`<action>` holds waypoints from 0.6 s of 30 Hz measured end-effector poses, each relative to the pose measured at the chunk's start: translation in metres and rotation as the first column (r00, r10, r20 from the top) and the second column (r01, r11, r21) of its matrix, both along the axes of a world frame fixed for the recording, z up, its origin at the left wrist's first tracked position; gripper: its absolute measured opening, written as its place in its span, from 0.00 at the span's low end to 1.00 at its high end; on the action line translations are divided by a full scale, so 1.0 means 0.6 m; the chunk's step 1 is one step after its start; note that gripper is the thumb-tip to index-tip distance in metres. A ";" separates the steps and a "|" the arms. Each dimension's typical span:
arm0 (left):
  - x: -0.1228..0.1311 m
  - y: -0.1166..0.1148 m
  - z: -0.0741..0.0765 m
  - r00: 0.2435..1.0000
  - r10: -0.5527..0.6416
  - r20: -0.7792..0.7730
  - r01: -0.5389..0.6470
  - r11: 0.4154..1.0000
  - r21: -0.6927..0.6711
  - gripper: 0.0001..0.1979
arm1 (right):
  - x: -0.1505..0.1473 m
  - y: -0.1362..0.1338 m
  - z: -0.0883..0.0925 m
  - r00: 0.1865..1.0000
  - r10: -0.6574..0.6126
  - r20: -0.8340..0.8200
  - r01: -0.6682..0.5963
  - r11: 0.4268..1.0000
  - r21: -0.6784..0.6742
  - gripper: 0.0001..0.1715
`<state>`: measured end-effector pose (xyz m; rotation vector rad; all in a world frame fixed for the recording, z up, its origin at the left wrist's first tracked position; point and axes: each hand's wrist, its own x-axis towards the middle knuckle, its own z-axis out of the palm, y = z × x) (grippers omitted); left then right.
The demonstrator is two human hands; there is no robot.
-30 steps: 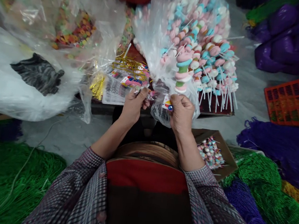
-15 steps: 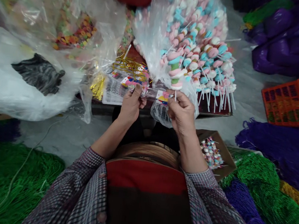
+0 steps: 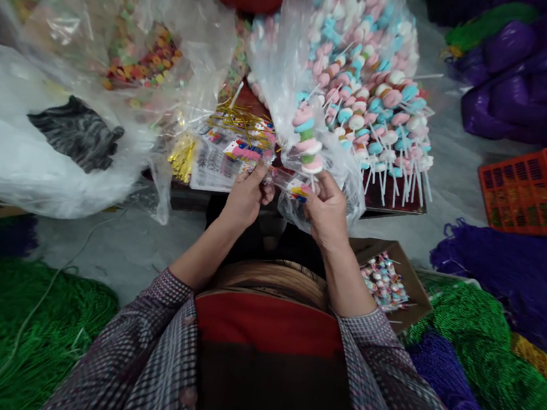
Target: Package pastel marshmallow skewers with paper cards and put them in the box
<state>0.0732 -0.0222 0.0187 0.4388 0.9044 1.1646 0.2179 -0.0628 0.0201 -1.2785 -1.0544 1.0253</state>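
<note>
Between my hands stretches a clear printed candy wrapper. My left hand pinches its left end between thumb and fingers. My right hand is closed on the stick of a marshmallow skewer, which stands upright with pink, blue, white and green pieces; the wrapper's printed end lies against these fingers. Beyond my left hand is a stack of flat printed wrappers, with gold twist ties on top. A heap of marshmallow skewers lies past my right hand, sticks toward me.
Clear bags of colourful gummy rings fill the back left. A white plastic bag lies at left. Right of my lap, a cardboard box holds wrapped skewers. An orange crate and green stringy bundles sit on the floor.
My right hand has brought the skewer a little left and lower, nearer my left hand. My left hand has shifted slightly right, and the wrapper between them is less stretched.
</note>
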 end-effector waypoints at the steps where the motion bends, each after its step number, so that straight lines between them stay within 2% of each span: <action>1: -0.001 0.003 0.003 0.999 0.026 0.032 -0.026 0.999 -0.024 0.21 | 0.002 -0.002 0.009 1.000 -0.011 -0.027 0.011 1.000 -0.005 0.25; 4: -0.011 0.011 0.007 0.990 0.068 0.121 -0.060 0.996 -0.064 0.19 | 0.014 -0.015 0.043 0.993 -0.063 -0.097 0.062 0.998 -0.008 0.24; 8: -0.022 0.017 0.014 0.977 0.050 0.206 -0.034 0.996 -0.081 0.19 | 0.044 -0.047 0.075 0.997 -0.053 -0.061 0.054 0.998 0.023 0.19; 13: -0.024 0.019 0.023 0.974 0.026 0.227 -0.007 0.996 -0.085 0.21 | 0.079 -0.087 0.083 0.985 0.028 0.168 -0.035 0.999 0.040 0.07; 18: -0.021 0.020 0.029 0.978 0.052 0.203 -0.042 0.998 -0.056 0.22 | 0.088 -0.104 0.102 0.921 0.035 0.388 -0.069 0.995 0.074 0.06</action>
